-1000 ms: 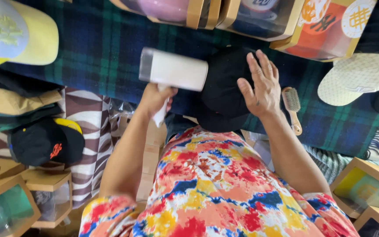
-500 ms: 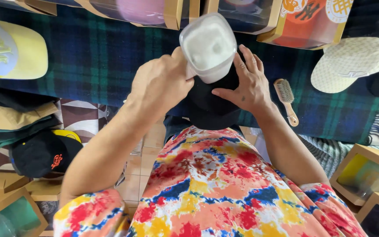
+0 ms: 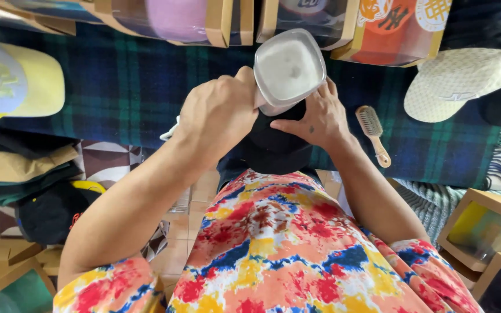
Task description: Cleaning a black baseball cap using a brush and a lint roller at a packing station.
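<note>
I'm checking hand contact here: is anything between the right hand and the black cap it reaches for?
Nothing visible is. The right hand lies flat on the black cap, fingers spread. The left hand holds a white handheld appliance above the cap's far side, beside the right hand's fingers rather than under them.

A wooden brush (image 3: 372,133) lies on the plaid blanket (image 3: 129,87), near a cream cap (image 3: 459,84) and what seem boxed caps (image 3: 175,20).

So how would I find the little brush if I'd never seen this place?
Look for the dark blue and green plaid blanket that covers the table. Just beyond the person's right hand, which rests on a black cap, a small brush lies flat on the blanket. It is the only thing there with a light wooden handle and bristles; the things around it are caps.
</note>
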